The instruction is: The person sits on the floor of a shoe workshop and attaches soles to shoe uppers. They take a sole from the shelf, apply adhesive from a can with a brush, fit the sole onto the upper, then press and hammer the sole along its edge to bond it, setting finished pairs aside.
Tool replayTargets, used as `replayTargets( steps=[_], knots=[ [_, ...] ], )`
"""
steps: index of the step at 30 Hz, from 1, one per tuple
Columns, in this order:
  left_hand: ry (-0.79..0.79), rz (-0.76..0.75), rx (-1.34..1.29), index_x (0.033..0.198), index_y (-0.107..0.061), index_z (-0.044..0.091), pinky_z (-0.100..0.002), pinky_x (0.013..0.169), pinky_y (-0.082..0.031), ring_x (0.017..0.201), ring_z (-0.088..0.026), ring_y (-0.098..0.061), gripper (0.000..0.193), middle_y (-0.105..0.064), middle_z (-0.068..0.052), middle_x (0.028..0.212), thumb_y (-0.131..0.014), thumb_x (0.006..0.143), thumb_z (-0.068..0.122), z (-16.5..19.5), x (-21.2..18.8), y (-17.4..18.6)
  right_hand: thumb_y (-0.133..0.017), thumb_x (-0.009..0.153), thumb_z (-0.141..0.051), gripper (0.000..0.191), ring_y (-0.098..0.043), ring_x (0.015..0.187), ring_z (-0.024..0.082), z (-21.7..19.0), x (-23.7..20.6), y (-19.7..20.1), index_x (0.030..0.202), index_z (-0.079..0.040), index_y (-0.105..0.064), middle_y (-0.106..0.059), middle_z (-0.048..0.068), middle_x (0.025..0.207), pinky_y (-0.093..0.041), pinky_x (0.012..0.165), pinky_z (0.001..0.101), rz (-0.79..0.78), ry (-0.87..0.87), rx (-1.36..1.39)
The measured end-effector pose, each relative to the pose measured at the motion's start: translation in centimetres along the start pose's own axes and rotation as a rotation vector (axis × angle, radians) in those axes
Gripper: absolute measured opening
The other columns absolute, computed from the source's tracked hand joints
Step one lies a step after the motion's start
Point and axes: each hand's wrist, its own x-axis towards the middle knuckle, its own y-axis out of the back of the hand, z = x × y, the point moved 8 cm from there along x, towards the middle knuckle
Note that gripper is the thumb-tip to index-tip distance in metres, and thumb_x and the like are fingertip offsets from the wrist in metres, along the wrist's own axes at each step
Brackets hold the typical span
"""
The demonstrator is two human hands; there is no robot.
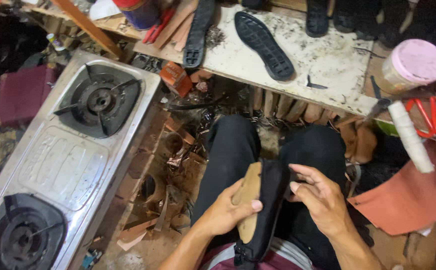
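Observation:
A black shoe upper (270,200) with a tan insole side (249,192) turned up lies over my lap, between my knees in black trousers. My left hand (225,212) grips it from the left, thumb across the tan insole. On the shoe's right edge rests my right hand (320,200), its fingers curled against the black material near the top. Whether the right hand clasps the shoe or only touches it is unclear.
A steel two-burner gas stove (63,160) stands at the left. Ahead is a stained white board (328,60) with black rubber soles (263,45), a small blade (314,84) and a pink-lidded jar (412,65). Red-handled scissors (425,116), a white roll (409,136) and reddish sheet material (413,197) lie right.

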Motion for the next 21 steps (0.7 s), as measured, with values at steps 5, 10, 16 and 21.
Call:
replayTargets(
  steps=[5,10,16,21],
  knots=[
    [0.033,0.110,0.306,0.144,-0.056,0.002,-0.031,0.085,-0.056,0.095,-0.015,-0.068,0.075,-0.074,-0.010,0.108,-0.076,0.084,0.042,2.6,-1.0,0.6,-0.060,0.093,-0.008,0.047,-0.068,0.097,0.020,-0.9,0.6,-1.0,0.140,0.000,-0.060,-0.071,0.020,0.122,-0.058,0.080,0.0348,0.035,0.024,-0.045],
    [0.057,0.157,0.383,0.147,-0.053,0.004,-0.031,0.079,-0.056,0.084,-0.019,-0.072,0.083,-0.076,-0.018,0.094,-0.074,0.081,0.050,3.8,-1.9,1.7,-0.059,0.091,-0.005,0.056,-0.066,0.117,0.025,-0.7,1.0,-2.3,0.146,-0.001,-0.053,-0.065,0.024,0.135,-0.054,0.094,0.0362,0.037,0.086,-0.155],
    [0.003,0.211,0.463,0.149,-0.053,0.005,-0.038,0.093,-0.054,0.108,-0.029,-0.071,0.090,-0.072,-0.023,0.118,-0.071,0.081,0.061,3.5,-2.1,3.6,-0.059,0.084,0.003,0.073,-0.058,0.130,0.030,3.2,4.0,-2.6,0.155,-0.001,-0.040,-0.056,0.026,0.144,-0.045,0.105,0.0386,-0.047,0.119,-0.122],
    [-0.050,0.227,0.496,0.153,-0.051,0.005,-0.043,0.106,-0.045,0.128,-0.037,-0.059,0.094,-0.063,-0.025,0.138,-0.067,0.082,0.065,4.0,-2.4,5.2,-0.058,0.083,0.001,0.072,-0.057,0.131,0.032,3.5,11.1,-4.4,0.153,-0.001,-0.040,-0.055,0.026,0.144,-0.044,0.106,0.0400,-0.127,0.149,-0.395]
  ],
)
